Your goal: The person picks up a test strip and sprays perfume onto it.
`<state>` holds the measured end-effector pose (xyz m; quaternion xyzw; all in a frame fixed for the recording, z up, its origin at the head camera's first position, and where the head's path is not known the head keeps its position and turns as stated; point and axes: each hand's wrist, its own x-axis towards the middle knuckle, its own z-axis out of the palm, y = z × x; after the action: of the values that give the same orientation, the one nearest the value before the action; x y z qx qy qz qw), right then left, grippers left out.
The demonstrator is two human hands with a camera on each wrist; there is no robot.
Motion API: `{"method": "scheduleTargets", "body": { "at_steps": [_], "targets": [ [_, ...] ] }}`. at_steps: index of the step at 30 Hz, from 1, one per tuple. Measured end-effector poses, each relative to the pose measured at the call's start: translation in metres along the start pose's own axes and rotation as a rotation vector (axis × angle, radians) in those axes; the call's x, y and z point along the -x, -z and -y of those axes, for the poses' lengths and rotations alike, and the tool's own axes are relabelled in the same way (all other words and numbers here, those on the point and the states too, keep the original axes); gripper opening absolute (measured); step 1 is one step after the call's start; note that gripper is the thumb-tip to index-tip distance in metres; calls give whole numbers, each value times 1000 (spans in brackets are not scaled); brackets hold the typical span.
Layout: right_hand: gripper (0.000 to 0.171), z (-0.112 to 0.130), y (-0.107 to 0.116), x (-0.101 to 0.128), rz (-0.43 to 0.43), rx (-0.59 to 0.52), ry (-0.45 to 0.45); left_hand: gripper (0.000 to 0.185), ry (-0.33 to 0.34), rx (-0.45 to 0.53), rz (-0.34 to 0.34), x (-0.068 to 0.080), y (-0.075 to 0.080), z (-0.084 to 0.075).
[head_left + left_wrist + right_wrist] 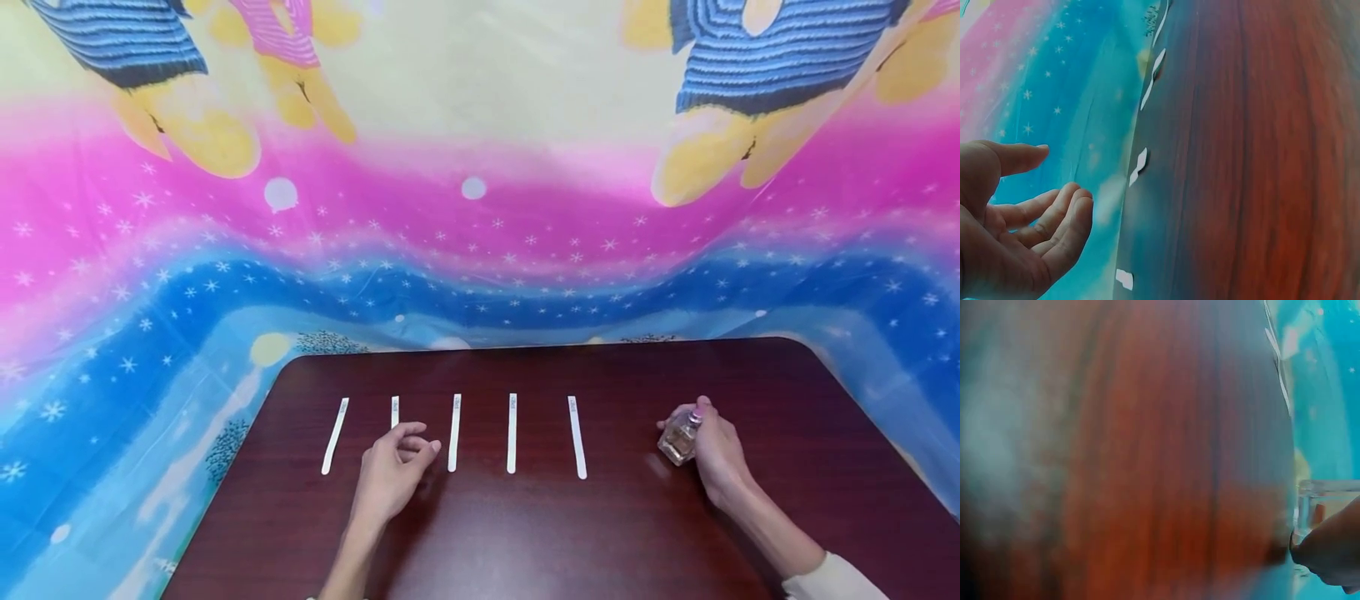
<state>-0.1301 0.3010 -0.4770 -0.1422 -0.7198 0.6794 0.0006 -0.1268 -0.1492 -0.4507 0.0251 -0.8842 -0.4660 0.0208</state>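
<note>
At the right of the head view my right hand (720, 450) grips a small clear glass perfume bottle (678, 439), tilted, with a pinkish top at the thumb. In the right wrist view the bottle's glass edge (1329, 486) shows beside a finger. My left hand (393, 471) hovers over the table with loosely bent fingers and nothing in them. It partly covers the second white paper strip (395, 408) from the left. Close to its fingertips lies the middle strip (453, 433). In the left wrist view the left hand (1035, 231) has its fingers apart from the thumb.
Several white paper strips stand in a spaced row on the dark wooden table (540, 533), among them the leftmost strip (335, 435), another strip (512, 433) and the rightmost strip (577, 437). A colourful printed cloth (480, 225) hangs behind the table's far edge.
</note>
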Motion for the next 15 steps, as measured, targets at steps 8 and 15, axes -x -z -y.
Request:
{"method": "scheduleTargets", "body": {
  "at_steps": [8,15],
  "targets": [
    [75,0,15,-5,76,170,67,40,-2,-17,-7,-4,4,6],
    [71,7,44,12,1,395,171,42,-37,-89,-30,-10,7,12]
  ]
}}
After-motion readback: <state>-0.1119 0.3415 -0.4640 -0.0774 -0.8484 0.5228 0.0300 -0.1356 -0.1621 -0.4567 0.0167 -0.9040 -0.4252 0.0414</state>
